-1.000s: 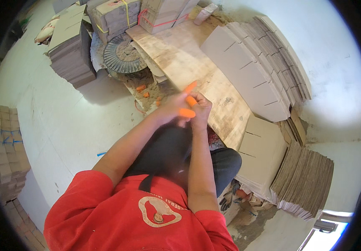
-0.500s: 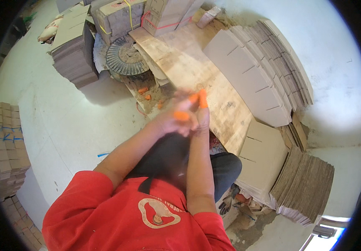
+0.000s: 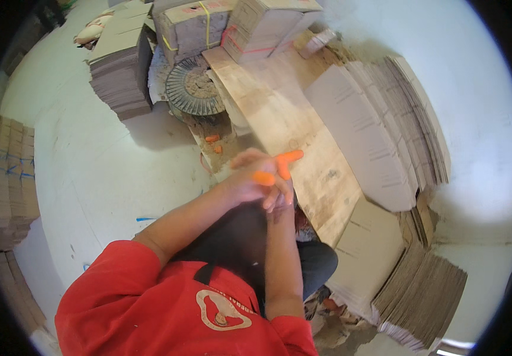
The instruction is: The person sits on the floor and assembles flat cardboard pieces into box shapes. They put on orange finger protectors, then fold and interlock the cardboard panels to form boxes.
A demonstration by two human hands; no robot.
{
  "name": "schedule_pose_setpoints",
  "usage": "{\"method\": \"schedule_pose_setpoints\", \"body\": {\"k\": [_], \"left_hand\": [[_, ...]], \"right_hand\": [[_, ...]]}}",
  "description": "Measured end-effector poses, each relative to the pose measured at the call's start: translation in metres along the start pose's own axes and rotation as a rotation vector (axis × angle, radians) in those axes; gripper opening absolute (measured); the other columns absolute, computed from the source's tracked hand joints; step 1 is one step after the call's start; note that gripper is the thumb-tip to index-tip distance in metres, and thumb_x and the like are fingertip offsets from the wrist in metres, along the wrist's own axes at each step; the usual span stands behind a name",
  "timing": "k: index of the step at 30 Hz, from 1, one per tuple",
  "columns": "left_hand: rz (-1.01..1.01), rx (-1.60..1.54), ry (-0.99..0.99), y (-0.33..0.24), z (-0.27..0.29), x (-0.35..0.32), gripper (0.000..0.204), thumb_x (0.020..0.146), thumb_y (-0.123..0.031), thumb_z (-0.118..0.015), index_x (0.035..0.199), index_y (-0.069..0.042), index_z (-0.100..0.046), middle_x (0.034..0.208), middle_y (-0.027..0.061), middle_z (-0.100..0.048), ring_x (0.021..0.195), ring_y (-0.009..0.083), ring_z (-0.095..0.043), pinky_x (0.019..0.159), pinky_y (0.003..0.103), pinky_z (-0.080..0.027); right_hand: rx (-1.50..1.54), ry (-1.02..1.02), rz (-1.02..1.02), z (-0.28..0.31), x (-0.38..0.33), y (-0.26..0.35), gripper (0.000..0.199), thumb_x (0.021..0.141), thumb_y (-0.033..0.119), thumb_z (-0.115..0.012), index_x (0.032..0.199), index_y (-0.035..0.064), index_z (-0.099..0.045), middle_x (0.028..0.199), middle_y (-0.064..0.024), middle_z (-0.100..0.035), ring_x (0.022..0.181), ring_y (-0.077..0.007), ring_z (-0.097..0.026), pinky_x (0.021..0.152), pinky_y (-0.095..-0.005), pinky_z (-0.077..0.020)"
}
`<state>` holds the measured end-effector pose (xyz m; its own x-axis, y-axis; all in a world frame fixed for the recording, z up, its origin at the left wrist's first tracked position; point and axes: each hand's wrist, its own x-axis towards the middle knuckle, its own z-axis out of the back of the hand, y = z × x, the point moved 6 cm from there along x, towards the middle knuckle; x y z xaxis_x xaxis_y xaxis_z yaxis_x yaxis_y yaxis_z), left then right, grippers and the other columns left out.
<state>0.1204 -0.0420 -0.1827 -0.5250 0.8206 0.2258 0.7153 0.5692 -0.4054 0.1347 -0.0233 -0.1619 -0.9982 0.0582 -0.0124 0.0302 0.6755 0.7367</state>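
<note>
My left hand (image 3: 245, 183) and my right hand (image 3: 286, 188) overlap and touch above my lap, beside the near edge of the wooden board. Bright orange finger sleeves cover several of the fingertips. One orange finger sleeve (image 3: 262, 178) lies over the left hand, and another finger sleeve (image 3: 292, 156) points to the right at the top of the hands. The left hand's fingers curl over the right hand, so anything between them is hidden. Fingers overlap and blur on the right hand, leaving its grip unclear.
A wooden board (image 3: 309, 139) lies ahead. Flattened cardboard stacks (image 3: 359, 127) lean on it at the right, with more cardboard (image 3: 422, 296) nearer. A dusty round ribbed tray (image 3: 176, 89), small orange pieces (image 3: 212, 139) and tied cartons (image 3: 193, 29) sit at the far left.
Both hands have turned and drawn closer together, with the left fingers now lower over the right hand. The upright orange fingertip now points right. The view has tilted, shifting the scene downward.
</note>
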Motion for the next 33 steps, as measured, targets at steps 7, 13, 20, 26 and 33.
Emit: {"method": "schedule_pose_setpoints", "body": {"k": [7, 13, 20, 26, 33], "left_hand": [[0.097, 0.723, -0.346, -0.114, 0.051, 0.054, 0.098, 0.074, -0.015, -0.075, 0.149, -0.011, -0.011, 0.13, 0.0205, -0.049, 0.106, 0.0216, -0.058, 0.087, 0.034, -0.05], [-0.033, 1.692, -0.159, -0.163, 0.148, 0.157, 0.103, 0.065, -0.022, -0.082, 0.146, -0.006, -0.021, 0.143, 0.0173, -0.038, 0.129, 0.0266, -0.04, 0.107, 0.034, -0.032], [0.011, 2.014, -0.547, -0.252, 0.201, 0.21, 0.106, 0.069, -0.031, -0.078, 0.149, -0.011, -0.012, 0.147, 0.0222, -0.029, 0.137, 0.0314, -0.028, 0.11, 0.036, -0.025], [-0.108, 1.981, -0.668, -0.202, 0.213, 0.226, 0.101, 0.071, -0.027, -0.075, 0.148, -0.008, -0.013, 0.147, 0.0228, -0.027, 0.138, 0.0327, -0.025, 0.112, 0.035, -0.022], [-0.079, 1.783, -0.431, -0.153, 0.248, 0.298, 0.09, 0.076, -0.02, -0.065, 0.148, -0.006, -0.013, 0.151, 0.0186, -0.022, 0.14, 0.0305, -0.02, 0.112, 0.035, -0.021]], "right_hand": [[-0.279, -0.612, 0.273, 0.03, -0.017, 0.017, 0.043, 0.095, 0.019, -0.049, 0.13, -0.0045, -0.043, 0.119, -0.0191, -0.055, 0.105, -0.0267, -0.057, 0.088, -0.0391, -0.0499], [-0.561, -0.421, 0.065, 0.016, -0.007, -0.01, 0.041, 0.09, 0.004, -0.057, 0.13, -0.0013, -0.048, 0.113, -0.0115, -0.062, 0.101, -0.0154, -0.059, 0.087, -0.0297, -0.0484], [-0.314, -0.301, 0.024, 0.026, 0.01, -0.01, 0.042, 0.093, 0.006, -0.053, 0.133, -0.0042, -0.043, 0.111, -0.0138, -0.061, 0.097, -0.0176, -0.061, 0.085, -0.0313, -0.0498], [-0.25, -0.331, 0.059, 0.034, 0.015, 0.001, 0.042, 0.095, 0.009, -0.049, 0.134, -0.0042, -0.041, 0.112, -0.0162, -0.06, 0.094, -0.0191, -0.062, 0.083, -0.0323, -0.051], [-0.064, -0.332, 0.071, 0.047, 0.015, -0.008, 0.039, 0.095, 0.009, -0.048, 0.131, -0.004, -0.044, 0.111, -0.0191, -0.059, 0.093, -0.0263, -0.063, 0.081, -0.0374, -0.0516]]}}
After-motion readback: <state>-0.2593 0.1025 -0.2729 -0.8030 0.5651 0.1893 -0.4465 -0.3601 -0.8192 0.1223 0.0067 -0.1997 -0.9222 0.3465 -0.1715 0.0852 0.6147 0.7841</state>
